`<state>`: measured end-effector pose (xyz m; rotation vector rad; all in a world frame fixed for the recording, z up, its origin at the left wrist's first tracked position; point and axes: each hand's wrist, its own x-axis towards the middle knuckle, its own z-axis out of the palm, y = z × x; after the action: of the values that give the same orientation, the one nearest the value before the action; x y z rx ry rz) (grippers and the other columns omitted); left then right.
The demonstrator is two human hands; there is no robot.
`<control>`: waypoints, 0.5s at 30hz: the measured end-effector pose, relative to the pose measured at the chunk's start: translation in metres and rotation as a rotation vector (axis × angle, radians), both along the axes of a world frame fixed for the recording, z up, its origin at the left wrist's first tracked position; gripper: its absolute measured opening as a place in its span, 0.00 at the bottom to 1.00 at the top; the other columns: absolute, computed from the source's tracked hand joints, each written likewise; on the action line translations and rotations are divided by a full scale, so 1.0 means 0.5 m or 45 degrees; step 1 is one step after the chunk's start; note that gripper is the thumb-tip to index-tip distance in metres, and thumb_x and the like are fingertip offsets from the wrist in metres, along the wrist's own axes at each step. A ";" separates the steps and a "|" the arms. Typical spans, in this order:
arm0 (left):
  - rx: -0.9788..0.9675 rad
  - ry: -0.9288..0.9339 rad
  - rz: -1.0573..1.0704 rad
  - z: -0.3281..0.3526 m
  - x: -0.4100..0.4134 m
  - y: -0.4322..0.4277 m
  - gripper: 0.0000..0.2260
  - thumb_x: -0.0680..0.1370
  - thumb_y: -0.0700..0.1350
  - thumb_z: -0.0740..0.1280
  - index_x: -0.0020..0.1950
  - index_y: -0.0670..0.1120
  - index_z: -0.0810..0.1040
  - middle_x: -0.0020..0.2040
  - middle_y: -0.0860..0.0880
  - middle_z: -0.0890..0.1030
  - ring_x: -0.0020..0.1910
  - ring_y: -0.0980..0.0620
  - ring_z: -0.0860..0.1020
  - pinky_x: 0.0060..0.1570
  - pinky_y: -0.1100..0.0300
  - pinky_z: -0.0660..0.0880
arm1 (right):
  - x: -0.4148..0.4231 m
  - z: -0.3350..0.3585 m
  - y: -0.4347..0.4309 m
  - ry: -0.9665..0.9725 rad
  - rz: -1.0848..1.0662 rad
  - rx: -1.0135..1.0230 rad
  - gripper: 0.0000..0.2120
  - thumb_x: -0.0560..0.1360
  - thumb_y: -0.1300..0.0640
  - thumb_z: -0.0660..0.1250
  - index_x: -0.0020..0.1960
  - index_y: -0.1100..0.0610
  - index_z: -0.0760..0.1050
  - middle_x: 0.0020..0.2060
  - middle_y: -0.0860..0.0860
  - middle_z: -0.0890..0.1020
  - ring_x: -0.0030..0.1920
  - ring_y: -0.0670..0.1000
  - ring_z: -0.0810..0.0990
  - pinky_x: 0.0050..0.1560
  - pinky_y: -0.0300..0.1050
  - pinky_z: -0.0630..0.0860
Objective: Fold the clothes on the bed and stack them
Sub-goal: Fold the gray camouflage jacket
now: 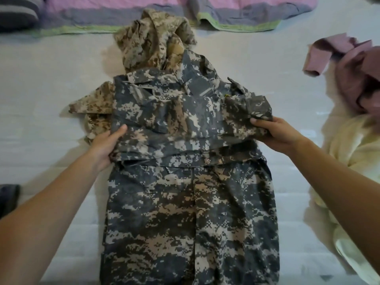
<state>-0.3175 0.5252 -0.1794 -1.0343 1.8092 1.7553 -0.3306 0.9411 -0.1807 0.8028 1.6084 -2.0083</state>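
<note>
A grey digital-camouflage jacket (pixel 191 212) lies lengthwise down the middle of the bed, its upper part doubled back toward me. My left hand (pixel 107 145) grips the left edge of that folded part, thumb on top. My right hand (pixel 275 132) grips its right edge, where a bunched sleeve sticks out. Behind the jacket, partly under it, a tan desert-camouflage garment (pixel 152 40) lies crumpled.
A mauve garment (pixel 357 73) is heaped at the right edge, with a pale yellow one (pixel 349 153) below it. A pink and purple blanket (pixel 164 11) runs along the far side. A striped pillow (pixel 16 13) is at top left. A dark cloth (pixel 8 198) shows at the left edge.
</note>
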 end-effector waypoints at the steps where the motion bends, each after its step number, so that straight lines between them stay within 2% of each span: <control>1: -0.038 0.045 0.026 -0.008 0.002 -0.009 0.11 0.75 0.51 0.69 0.53 0.46 0.80 0.54 0.46 0.83 0.49 0.48 0.82 0.56 0.52 0.76 | 0.003 -0.002 0.000 -0.039 0.057 0.163 0.09 0.73 0.65 0.68 0.53 0.62 0.76 0.43 0.52 0.84 0.46 0.53 0.82 0.43 0.44 0.81; 3: -0.362 0.106 0.018 -0.023 0.007 -0.016 0.14 0.78 0.49 0.65 0.59 0.43 0.77 0.59 0.43 0.79 0.56 0.46 0.79 0.59 0.53 0.74 | 0.010 -0.007 -0.003 -0.117 0.180 0.453 0.15 0.71 0.65 0.70 0.58 0.63 0.74 0.47 0.54 0.81 0.48 0.54 0.79 0.46 0.45 0.78; 4: -0.531 0.166 -0.007 -0.026 0.013 -0.013 0.17 0.79 0.50 0.64 0.63 0.42 0.74 0.62 0.44 0.77 0.60 0.45 0.76 0.61 0.54 0.72 | 0.013 -0.008 -0.003 -0.123 0.206 0.494 0.18 0.71 0.66 0.71 0.60 0.63 0.73 0.49 0.55 0.79 0.48 0.55 0.79 0.47 0.46 0.77; 6: -0.653 0.357 -0.088 -0.009 0.040 0.000 0.23 0.77 0.54 0.65 0.68 0.45 0.68 0.62 0.49 0.73 0.63 0.49 0.72 0.59 0.60 0.69 | 0.023 -0.008 -0.003 -0.112 0.189 0.470 0.19 0.72 0.66 0.70 0.61 0.63 0.71 0.49 0.55 0.79 0.47 0.54 0.79 0.47 0.46 0.77; 8: -0.787 0.558 -0.380 0.012 0.087 0.014 0.30 0.72 0.60 0.69 0.70 0.53 0.63 0.65 0.52 0.68 0.65 0.54 0.67 0.61 0.63 0.65 | 0.034 -0.004 -0.005 -0.112 0.171 0.464 0.19 0.72 0.66 0.70 0.61 0.63 0.70 0.49 0.56 0.78 0.47 0.54 0.79 0.45 0.46 0.79; 10: -1.067 0.623 -0.866 0.011 0.134 0.025 0.36 0.68 0.60 0.73 0.71 0.57 0.62 0.72 0.53 0.61 0.70 0.53 0.60 0.68 0.56 0.59 | 0.037 0.010 -0.006 -0.108 0.111 0.434 0.17 0.72 0.67 0.69 0.60 0.63 0.71 0.47 0.56 0.79 0.44 0.54 0.80 0.41 0.44 0.82; 11: -1.206 0.639 -1.058 0.007 0.147 0.026 0.35 0.67 0.57 0.74 0.71 0.55 0.64 0.73 0.50 0.61 0.72 0.49 0.60 0.69 0.52 0.58 | 0.033 0.019 -0.005 -0.092 0.057 0.330 0.15 0.73 0.67 0.67 0.59 0.63 0.72 0.46 0.56 0.80 0.43 0.53 0.81 0.40 0.43 0.83; 12: -1.288 0.663 -1.147 0.002 0.150 0.023 0.31 0.68 0.52 0.75 0.69 0.52 0.68 0.71 0.47 0.64 0.71 0.44 0.63 0.68 0.49 0.60 | 0.029 0.028 -0.002 -0.063 -0.002 0.177 0.13 0.74 0.67 0.66 0.58 0.63 0.73 0.45 0.55 0.81 0.43 0.52 0.83 0.40 0.43 0.83; 14: -1.314 0.716 -0.984 0.008 0.133 0.014 0.18 0.72 0.41 0.72 0.61 0.46 0.76 0.61 0.44 0.74 0.59 0.40 0.73 0.56 0.53 0.68 | 0.023 0.040 0.006 0.002 -0.107 -0.052 0.10 0.74 0.67 0.65 0.54 0.61 0.75 0.44 0.54 0.83 0.42 0.50 0.84 0.41 0.42 0.82; 15: -1.314 0.724 -0.862 0.015 0.123 0.013 0.14 0.72 0.37 0.70 0.58 0.44 0.77 0.57 0.43 0.75 0.54 0.41 0.75 0.49 0.55 0.69 | 0.026 0.043 0.006 0.018 -0.123 -0.075 0.08 0.74 0.67 0.64 0.53 0.60 0.75 0.44 0.54 0.83 0.42 0.50 0.84 0.41 0.42 0.81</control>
<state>-0.2560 0.5315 -0.1718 -0.0578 3.0491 0.6651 -0.3177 0.9442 -0.1591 0.8610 1.5377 -2.1225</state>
